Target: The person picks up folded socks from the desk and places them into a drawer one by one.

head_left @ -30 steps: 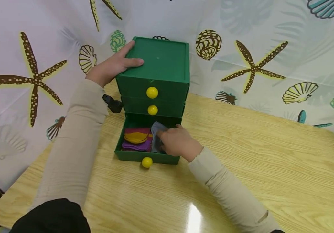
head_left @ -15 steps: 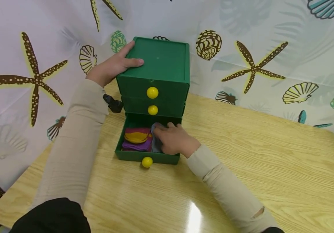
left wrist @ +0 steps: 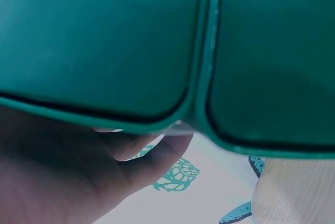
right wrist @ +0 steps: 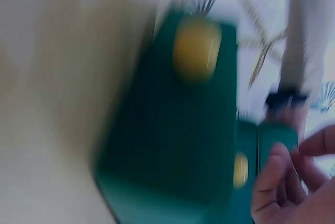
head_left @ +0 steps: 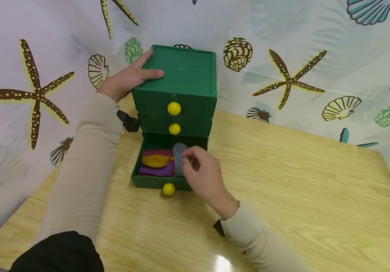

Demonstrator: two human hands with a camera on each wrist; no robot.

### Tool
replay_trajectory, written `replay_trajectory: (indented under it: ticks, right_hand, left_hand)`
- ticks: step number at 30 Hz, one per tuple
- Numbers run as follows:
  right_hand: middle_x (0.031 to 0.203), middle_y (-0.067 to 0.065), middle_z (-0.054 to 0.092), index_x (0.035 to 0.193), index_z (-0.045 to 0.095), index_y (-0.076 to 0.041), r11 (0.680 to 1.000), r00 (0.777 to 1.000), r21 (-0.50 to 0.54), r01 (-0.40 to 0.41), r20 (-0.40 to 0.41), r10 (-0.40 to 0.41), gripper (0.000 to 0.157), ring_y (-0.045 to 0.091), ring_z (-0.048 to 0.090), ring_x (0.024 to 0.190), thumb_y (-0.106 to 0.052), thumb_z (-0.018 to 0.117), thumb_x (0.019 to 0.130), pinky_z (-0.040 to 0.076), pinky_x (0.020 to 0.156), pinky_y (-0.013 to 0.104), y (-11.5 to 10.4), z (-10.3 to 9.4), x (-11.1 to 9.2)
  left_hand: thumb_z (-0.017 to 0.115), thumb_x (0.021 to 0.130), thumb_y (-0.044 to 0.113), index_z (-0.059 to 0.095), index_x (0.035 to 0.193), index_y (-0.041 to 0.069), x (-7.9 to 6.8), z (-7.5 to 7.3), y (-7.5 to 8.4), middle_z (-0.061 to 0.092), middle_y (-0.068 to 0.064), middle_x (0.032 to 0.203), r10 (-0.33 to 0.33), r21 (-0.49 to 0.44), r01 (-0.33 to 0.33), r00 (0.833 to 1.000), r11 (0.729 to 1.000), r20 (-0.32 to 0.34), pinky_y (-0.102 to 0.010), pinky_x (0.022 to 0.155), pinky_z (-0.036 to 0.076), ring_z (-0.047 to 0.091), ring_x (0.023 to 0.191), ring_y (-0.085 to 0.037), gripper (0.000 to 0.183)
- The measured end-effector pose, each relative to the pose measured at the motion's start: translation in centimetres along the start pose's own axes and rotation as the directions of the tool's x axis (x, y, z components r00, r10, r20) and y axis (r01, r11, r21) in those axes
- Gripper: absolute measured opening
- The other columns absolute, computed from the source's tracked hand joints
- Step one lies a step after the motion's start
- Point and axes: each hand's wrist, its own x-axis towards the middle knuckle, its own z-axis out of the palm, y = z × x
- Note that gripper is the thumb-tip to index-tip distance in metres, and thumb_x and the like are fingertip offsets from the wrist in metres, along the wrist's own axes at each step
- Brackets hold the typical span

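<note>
A green drawer unit [head_left: 181, 71] with round yellow knobs stands on the table, its bottom drawer [head_left: 147, 183] pulled out. My left hand [head_left: 127, 79] rests on the unit's upper left edge, thumb laid on the top. In the left wrist view its fingers lie along the green side. Inside the drawer, a folded yellow cloth [head_left: 155, 161] lies over a purple one [head_left: 155, 170] at left, and a grey sock-like cloth [head_left: 178, 158] lies beside them. My right hand [head_left: 206, 173] is over the drawer's right front, fingers loosely curled with nothing visible between them, overlapping the grey cloth.
The two upper drawers are closed. A light wooden table [head_left: 300, 181] extends to the right and front. Behind it hangs a white curtain [head_left: 235, 19] printed with shells and starfish. A small black device [head_left: 128, 121] sits at the left wrist.
My right hand has risen off the grey cloth and drawn back toward the drawer's front, its fingers leaving the cloth. The left hand stays on the unit, and the head view has shifted slightly.
</note>
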Motion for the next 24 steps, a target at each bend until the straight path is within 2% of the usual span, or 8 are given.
replay_trajectory:
  ticks: [2, 4, 7, 9, 13, 16, 20, 24]
  right_hand:
    - [0.085, 0.005, 0.064, 0.100, 0.069, -0.001, 0.976, 0.997, 0.210, -0.064, -0.036, 0.073, 0.009, 0.016, 0.057, 0.069, -0.006, 0.061, 0.097, 0.051, 0.060, 0.027, -0.7, 1.0, -2.0]
    - [0.082, 0.007, 0.065, 0.099, 0.069, 0.001, 0.912, 0.982, 0.370, -0.178, 0.001, 0.191, 0.010, 0.014, 0.058, 0.064, -0.005, 0.061, 0.097, 0.052, 0.057, 0.026, -1.1, 2.2, -3.8]
    - [0.083, 0.013, 0.067, 0.102, 0.066, 0.006, 0.784, 0.928, 0.513, -0.351, 0.082, 0.363, 0.011, 0.016, 0.063, 0.060, -0.001, 0.061, 0.096, 0.057, 0.055, 0.030, -1.0, 4.1, -5.8]
    - [0.088, 0.017, 0.067, 0.107, 0.061, 0.008, 0.704, 0.887, 0.573, -0.419, 0.092, 0.453, 0.014, 0.019, 0.066, 0.060, 0.002, 0.060, 0.095, 0.058, 0.055, 0.034, -0.7, 5.3, -6.6]
    - [0.099, 0.020, 0.066, 0.123, 0.046, 0.004, 0.557, 0.817, 0.703, -0.442, 0.059, 0.574, 0.032, 0.021, 0.068, 0.060, 0.003, 0.059, 0.093, 0.059, 0.054, 0.035, -0.4, 7.2, -7.0]
    - [0.106, 0.022, 0.064, 0.127, 0.038, 0.000, 0.474, 0.788, 0.777, -0.413, 0.045, 0.613, 0.040, 0.020, 0.068, 0.062, 0.001, 0.059, 0.093, 0.059, 0.055, 0.033, -0.5, 8.5, -6.9]
    - [0.106, 0.023, 0.062, 0.126, 0.038, -0.002, 0.435, 0.781, 0.827, -0.356, 0.008, 0.625, 0.040, 0.020, 0.068, 0.063, -0.001, 0.063, 0.095, 0.059, 0.057, 0.033, -0.8, 10.3, -6.6]
    - [0.102, 0.023, 0.061, 0.120, 0.039, -0.002, 0.443, 0.772, 0.852, -0.278, -0.076, 0.631, 0.037, 0.022, 0.068, 0.063, 0.001, 0.066, 0.094, 0.059, 0.058, 0.034, -1.0, 11.5, -5.9]
  left_hand:
    - [0.054, 0.101, 0.048, -0.017, 0.159, 0.039, 0.0, -0.1, -0.1, -0.022, 0.005, 0.166, 0.003, -0.005, -0.003, 1.000, 1.000, -0.001, -0.048, 0.120, 0.017, -0.005, 0.152, -0.026, 0.092]
    - [0.054, 0.101, 0.047, -0.017, 0.159, 0.038, 0.0, -0.1, -0.1, -0.021, 0.005, 0.166, 0.006, -0.013, -0.006, 1.000, 1.000, 0.001, -0.047, 0.120, 0.017, -0.003, 0.152, -0.026, 0.092]
    - [0.055, 0.101, 0.047, -0.017, 0.159, 0.038, 0.0, -0.1, -0.1, -0.021, 0.005, 0.166, 0.003, -0.026, -0.003, 1.000, 1.000, 0.001, -0.046, 0.120, 0.018, -0.002, 0.152, -0.026, 0.092]
    - [0.055, 0.101, 0.047, -0.017, 0.159, 0.039, -0.1, -0.1, -0.1, -0.022, 0.006, 0.166, -0.002, -0.029, 0.002, 1.000, 1.000, -0.002, -0.046, 0.120, 0.017, -0.004, 0.152, -0.024, 0.092]
    - [0.054, 0.102, 0.047, -0.016, 0.159, 0.038, -0.1, -0.1, -0.1, -0.024, 0.008, 0.165, -0.012, -0.023, 0.012, 1.000, 1.000, -0.014, -0.045, 0.121, 0.013, -0.010, 0.152, -0.021, 0.092]
    - [0.055, 0.102, 0.043, -0.016, 0.160, 0.036, 0.0, -0.1, -0.1, -0.023, 0.006, 0.166, -0.006, -0.043, 0.005, 1.000, 0.999, -0.013, -0.045, 0.121, 0.012, -0.006, 0.153, -0.023, 0.092]
    - [0.057, 0.102, 0.039, -0.016, 0.160, 0.034, 0.2, 0.0, 0.0, -0.020, 0.004, 0.167, 0.009, -0.082, -0.009, 1.000, 0.997, -0.002, -0.044, 0.120, 0.017, 0.005, 0.153, -0.028, 0.094]
    - [0.056, 0.102, 0.042, -0.017, 0.160, 0.036, 0.1, 0.1, 0.1, -0.021, 0.005, 0.166, 0.009, -0.064, -0.009, 1.000, 0.998, -0.001, -0.045, 0.120, 0.017, 0.002, 0.153, -0.027, 0.093]
